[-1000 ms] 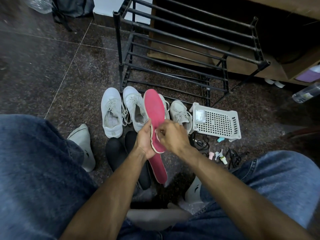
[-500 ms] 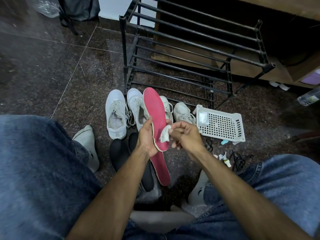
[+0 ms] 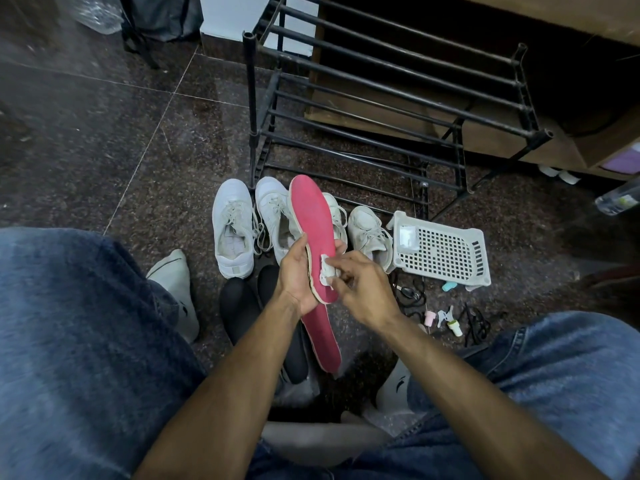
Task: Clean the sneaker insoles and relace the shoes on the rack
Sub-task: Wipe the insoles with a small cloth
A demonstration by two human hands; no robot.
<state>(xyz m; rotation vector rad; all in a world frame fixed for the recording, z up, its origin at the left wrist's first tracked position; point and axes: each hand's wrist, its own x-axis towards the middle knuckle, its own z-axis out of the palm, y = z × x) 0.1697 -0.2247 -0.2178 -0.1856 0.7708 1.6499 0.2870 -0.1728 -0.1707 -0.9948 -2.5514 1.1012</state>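
My left hand (image 3: 294, 271) grips a pink insole (image 3: 311, 216) by its lower left edge and holds it upright over the floor. My right hand (image 3: 360, 285) pinches a small white wipe (image 3: 327, 271) and presses it against the insole's lower middle. A second pink insole (image 3: 323, 341) lies on the floor under my hands, beside two black insoles (image 3: 239, 306). Several white sneakers (image 3: 233, 226) stand in a row on the floor in front of the black metal shoe rack (image 3: 381, 98), whose bars hold nothing.
A white perforated plastic basket (image 3: 443, 251) lies on the floor to the right of the sneakers. Black laces (image 3: 474, 323) and small coloured bottles (image 3: 446, 317) are scattered near my right knee. A plastic bottle (image 3: 620, 199) lies at the far right. My jeans-clad knees frame both sides.
My right hand has slid the wipe a little down the insole, and its fingers have spread. The left hand keeps its grip, and the view has shifted slightly.
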